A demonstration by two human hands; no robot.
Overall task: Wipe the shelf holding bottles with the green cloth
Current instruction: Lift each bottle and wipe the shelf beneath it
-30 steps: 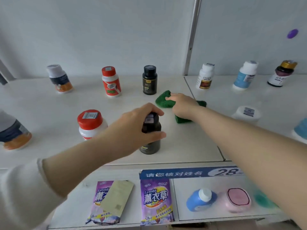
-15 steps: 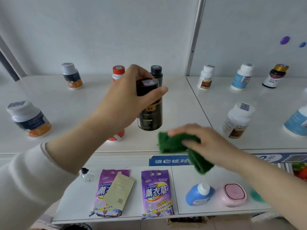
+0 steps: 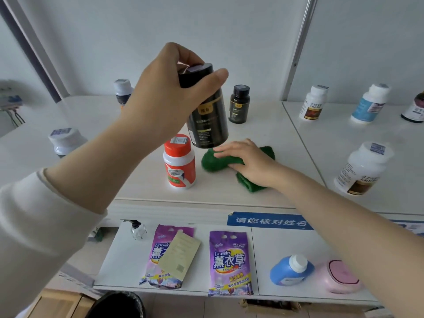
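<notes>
- Head view: holds a black bottle aloft in the left hand, well above the shelf, fingers and thumb curled round the cap and shoulder only.
- Risks a slip from that high grip, with the body hanging free and tilted; if dropped, probably lands on the red-capped bottle or the right hand below.
- May also loosen at the lid, since carried partly by it; cannot tell how tightly closed.
- Presses the green cloth onto the shelf near the front edge with the right hand, fingers straight and close together, palm flat on top.
- Puts the cloth just beside the red-capped bottle; sweeping left could tip it or push it off the front edge onto the lower shelf.
- Works with the cloth bunched rather than spread, so likely leaves unwiped strips between passes.
- Could clip the small black bottle when reaching farther back, or bump the white bottle when crossing the seam to the right.
- Might set the lifted bottle back on a patch not yet wiped, leaving that spot dusty.
- Splits attention between two hands, so may let the raised bottle sag into the wiping path.
</notes>
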